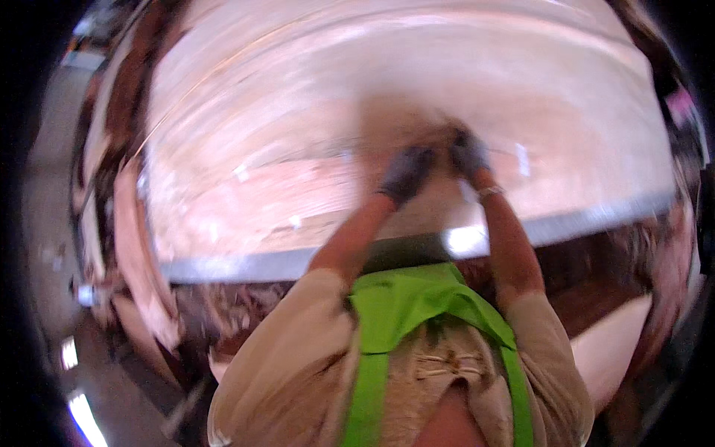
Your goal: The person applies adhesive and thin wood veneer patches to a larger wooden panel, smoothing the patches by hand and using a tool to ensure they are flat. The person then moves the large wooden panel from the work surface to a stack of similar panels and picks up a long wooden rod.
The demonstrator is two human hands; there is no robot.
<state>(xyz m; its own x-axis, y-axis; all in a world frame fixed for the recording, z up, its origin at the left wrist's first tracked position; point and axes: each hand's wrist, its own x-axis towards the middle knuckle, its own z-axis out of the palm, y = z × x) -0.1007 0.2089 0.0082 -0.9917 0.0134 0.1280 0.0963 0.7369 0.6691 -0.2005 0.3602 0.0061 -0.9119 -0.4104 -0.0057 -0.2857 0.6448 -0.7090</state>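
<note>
My left hand (408, 174) and my right hand (469, 153), both in grey gloves, are close together over a wide, pale worktable surface (275, 186). Each looks closed, its fingers drawn in. Motion blur hides what they hold, if anything. A brown, smeared patch (398, 123) lies just beyond them; I cannot tell whether it is a thing or a shadow. Both arms reach forward across the metal front edge (283, 264) of the table.
Brown, hide-like sheets hang at the table's sides, one a long strip (138, 246) at the left. A pale sheet (614, 350) hangs below the edge at the right. Small white marks (523, 159) dot the surface. Grey floor (48, 216) shows at far left.
</note>
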